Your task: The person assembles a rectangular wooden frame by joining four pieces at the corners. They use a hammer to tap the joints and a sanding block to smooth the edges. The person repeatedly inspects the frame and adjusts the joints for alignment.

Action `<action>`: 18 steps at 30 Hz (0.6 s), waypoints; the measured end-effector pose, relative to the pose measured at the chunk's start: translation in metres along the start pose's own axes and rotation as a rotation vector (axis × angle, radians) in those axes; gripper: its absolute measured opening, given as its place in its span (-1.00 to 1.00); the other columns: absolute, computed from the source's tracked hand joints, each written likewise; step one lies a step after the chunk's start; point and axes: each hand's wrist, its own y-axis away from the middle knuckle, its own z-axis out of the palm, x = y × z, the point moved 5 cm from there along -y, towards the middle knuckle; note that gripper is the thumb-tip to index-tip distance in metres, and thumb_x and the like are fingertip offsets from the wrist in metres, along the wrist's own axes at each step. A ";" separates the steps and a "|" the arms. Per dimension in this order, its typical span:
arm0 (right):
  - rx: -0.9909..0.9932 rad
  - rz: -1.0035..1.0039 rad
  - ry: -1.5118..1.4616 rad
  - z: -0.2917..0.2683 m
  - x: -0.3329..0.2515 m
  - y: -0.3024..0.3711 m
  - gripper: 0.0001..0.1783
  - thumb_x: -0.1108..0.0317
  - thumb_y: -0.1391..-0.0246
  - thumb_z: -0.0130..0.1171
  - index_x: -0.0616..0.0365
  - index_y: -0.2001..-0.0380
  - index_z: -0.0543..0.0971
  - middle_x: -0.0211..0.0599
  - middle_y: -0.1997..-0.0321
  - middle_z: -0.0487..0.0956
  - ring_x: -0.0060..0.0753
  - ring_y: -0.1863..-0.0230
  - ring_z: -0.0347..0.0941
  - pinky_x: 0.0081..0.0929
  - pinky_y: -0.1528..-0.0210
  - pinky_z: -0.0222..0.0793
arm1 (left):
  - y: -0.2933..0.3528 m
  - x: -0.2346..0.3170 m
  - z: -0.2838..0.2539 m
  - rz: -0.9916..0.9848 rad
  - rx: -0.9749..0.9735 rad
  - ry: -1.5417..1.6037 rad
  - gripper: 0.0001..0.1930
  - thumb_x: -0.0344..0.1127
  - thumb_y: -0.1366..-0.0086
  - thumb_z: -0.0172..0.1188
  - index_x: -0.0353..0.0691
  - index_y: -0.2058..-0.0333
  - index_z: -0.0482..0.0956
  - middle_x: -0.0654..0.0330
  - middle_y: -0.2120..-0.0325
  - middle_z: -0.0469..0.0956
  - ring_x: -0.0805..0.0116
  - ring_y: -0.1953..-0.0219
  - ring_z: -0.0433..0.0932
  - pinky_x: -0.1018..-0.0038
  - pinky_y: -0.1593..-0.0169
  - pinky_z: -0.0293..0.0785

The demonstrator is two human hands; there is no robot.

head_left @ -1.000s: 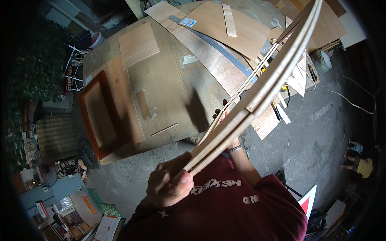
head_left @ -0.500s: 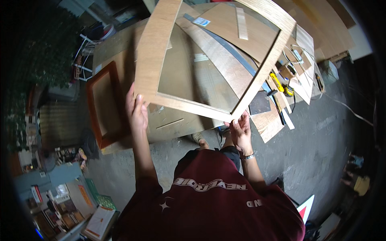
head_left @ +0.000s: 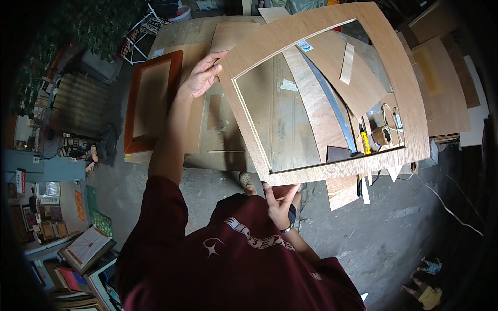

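Pale frame (head_left: pixel 337 170) is held tilted above the table (head_left: pixel 181 30). The left hand (head_left: pixel 201 76) pinches its upper-left corner between thumb and fingers; the right hand (head_left: pixel 280 207) grips its lower edge near a corner. A red frame (head_left: pixel 139 145) lies at left.

A large pale-brown wooden frame (head_left: pixel 398 83), held up over a broad tan surface (head_left: pixel 285 119), bars the way at right, though its wide four-sided opening leaves room for a hand. Seen through it, a long blue-grey strip (head_left: pixel 332 101), a yellow-handled tool (head_left: pixel 365 140) and a coiled white cable (head_left: pixel 386 115) crowd one side. A reddish-brown wooden frame (head_left: pixel 175 78) obstructs the left. Clearance beneath the raised frame is hard to judge.
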 end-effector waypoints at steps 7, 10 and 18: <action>-0.018 0.033 -0.023 -0.005 0.011 0.005 0.03 0.73 -0.14 0.17 0.16 -0.45 -0.27 -0.04 -0.25 0.34 -0.30 -0.19 0.42 -0.39 -0.19 0.38 | -0.005 0.003 0.003 -0.028 -0.021 0.009 -0.55 -0.44 -0.46 0.06 -0.14 -0.29 0.31 0.23 -0.21 0.43 0.42 -0.21 0.44 0.41 -0.22 0.45; -0.007 0.037 -0.011 -0.005 0.012 0.005 -0.03 0.72 -0.15 0.16 0.19 -0.42 -0.21 -0.04 -0.22 0.37 -0.29 -0.18 0.43 -0.38 -0.20 0.39 | -0.007 0.005 0.007 0.018 -0.040 -0.024 -0.57 -0.47 -0.46 0.04 -0.17 -0.27 0.33 0.21 -0.29 0.33 0.37 -0.26 0.39 0.37 -0.24 0.44; 0.014 -0.006 0.075 -0.003 0.002 0.001 -0.30 0.66 -0.21 0.15 0.29 -0.28 0.02 -0.06 -0.17 0.40 -0.29 -0.16 0.44 -0.41 -0.17 0.41 | -0.003 0.000 0.000 0.064 -0.052 0.081 -0.57 -0.51 -0.45 0.04 -0.13 -0.26 0.36 0.24 -0.28 0.33 0.37 -0.26 0.38 0.35 -0.24 0.44</action>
